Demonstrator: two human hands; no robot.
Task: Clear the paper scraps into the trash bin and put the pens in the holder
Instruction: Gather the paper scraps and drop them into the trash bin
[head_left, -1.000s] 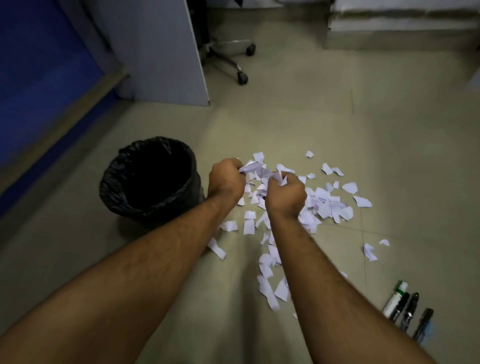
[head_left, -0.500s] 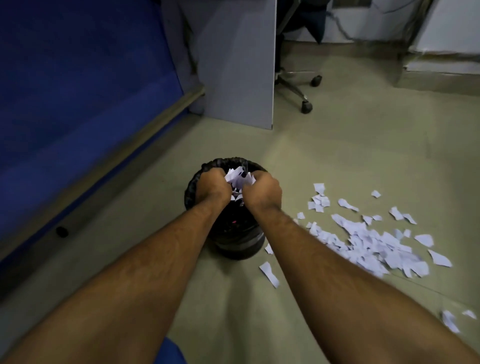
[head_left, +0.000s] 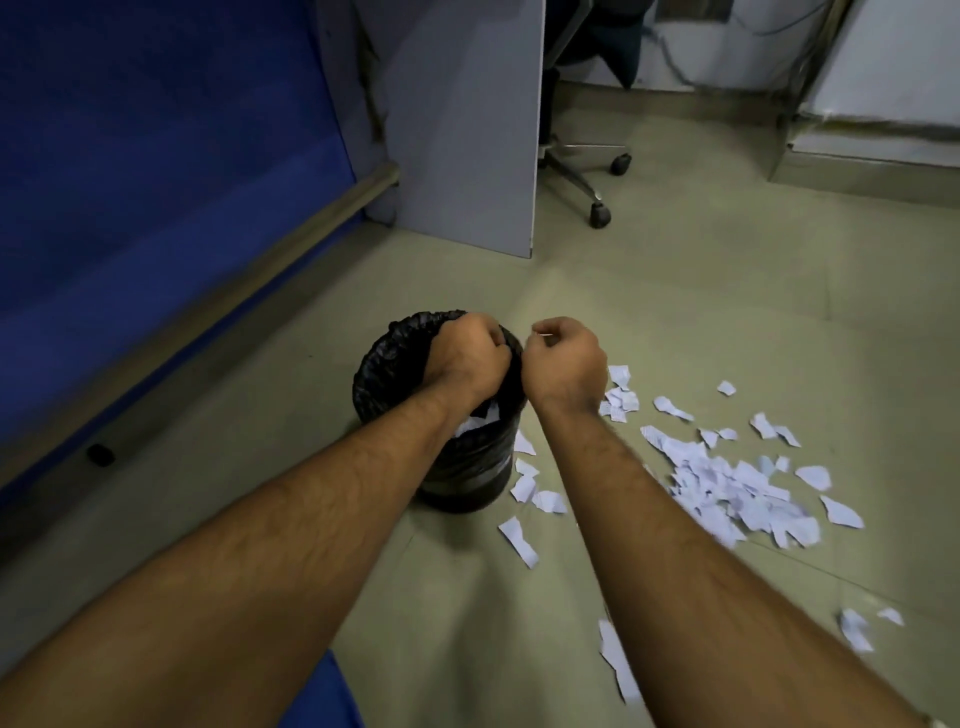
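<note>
Trash bin (head_left: 395, 374), black-lined, on the floor (head_left: 675, 322): some scraps (head_left: 480, 418) inside; main heap of paper scraps (head_left: 727, 488) unswept on the floor to its right. Left hand (head_left: 467, 356) over the bin mouth and right hand (head_left: 566, 358) beside it, both curled; contents, if any, cannot be told. Pens and holder out of view, judged not yet done.

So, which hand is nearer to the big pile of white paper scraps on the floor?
Right. The right hand is beside the bin, closer to the pile of white paper scraps; the left hand is over the black-lined trash bin.
</note>
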